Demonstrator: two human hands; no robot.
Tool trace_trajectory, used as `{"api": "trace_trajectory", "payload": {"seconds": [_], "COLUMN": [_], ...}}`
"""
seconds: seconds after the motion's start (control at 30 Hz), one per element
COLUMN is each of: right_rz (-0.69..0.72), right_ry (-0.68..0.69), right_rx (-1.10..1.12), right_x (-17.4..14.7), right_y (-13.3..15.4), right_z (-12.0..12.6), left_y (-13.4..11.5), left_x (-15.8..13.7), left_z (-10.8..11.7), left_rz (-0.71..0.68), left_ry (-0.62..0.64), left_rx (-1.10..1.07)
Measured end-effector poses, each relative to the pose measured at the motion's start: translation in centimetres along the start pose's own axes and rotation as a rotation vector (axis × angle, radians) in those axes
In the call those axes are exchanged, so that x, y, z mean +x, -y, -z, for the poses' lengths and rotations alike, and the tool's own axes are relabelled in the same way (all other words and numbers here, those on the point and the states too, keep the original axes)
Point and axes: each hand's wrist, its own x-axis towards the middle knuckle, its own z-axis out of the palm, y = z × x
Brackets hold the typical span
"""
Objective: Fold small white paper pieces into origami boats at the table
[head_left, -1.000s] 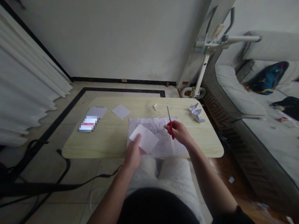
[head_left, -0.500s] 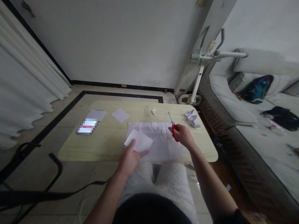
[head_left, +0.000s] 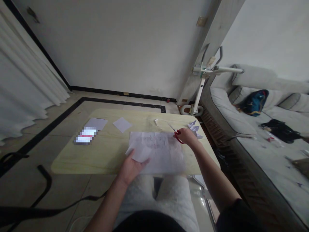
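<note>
My left hand (head_left: pixel 132 167) holds a small piece of white paper (head_left: pixel 140 152) between thumb and fingers, over the left part of a larger printed sheet (head_left: pixel 166 159). In my right hand (head_left: pixel 187 136) is a pair of scissors (head_left: pixel 178 136) with red handles, the blades pointing away and to the left past the far right corner of the printed sheet. The blades look closed and touch no paper. Folded paper shapes (head_left: pixel 193 127) lie just beyond my right hand, partly hidden by it.
On the wooden table (head_left: pixel 101 161) lie a square of paper (head_left: pixel 122 124), more paper (head_left: pixel 96 123), a blurred-out bright object (head_left: pixel 86 135) and a white scrap (head_left: pixel 156 121). A grey sofa (head_left: pixel 243 129) stands on the right, a white exercise frame (head_left: pixel 198 93) behind the table.
The view has shifted a little. The paper in my left hand has sunk nearer the printed sheet. My right hand has turned the scissors so the blades point more to the left.
</note>
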Motion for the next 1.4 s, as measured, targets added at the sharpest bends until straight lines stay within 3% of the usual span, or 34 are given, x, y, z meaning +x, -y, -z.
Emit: {"api": "trace_trajectory", "payload": {"seconds": [0.47, 0.87, 1.03, 1.17, 1.4], "right_rz": [0.051, 0.056, 0.039, 0.075, 0.085], "right_ry": [0.065, -0.013, -0.067, -0.135, -0.064], "right_rx": [-0.193, -0.188, -0.163, 0.028, 0.135], "right_x": [-0.5, -1.7, -2.3, -3.0, -3.2], "right_y": [0.4, 0.5, 0.2, 2.1, 6.1], "right_z": [-1.6, -2.6, -1.8, -1.8, -4.1], "left_y": [0.1, 0.2, 0.2, 0.2, 0.4], "left_x": [0.2, 0.1, 0.1, 0.2, 1.1], "left_z": [0.3, 0.4, 0.4, 0.8, 2.3], "left_rz": [-0.004, -0.030, -0.025, 0.002, 0.014], "left_ry": [-0.040, -0.064, -0.048, -0.004, 0.097], "left_rx": [0.006, 0.018, 0.030, 0.020, -0.051]}}
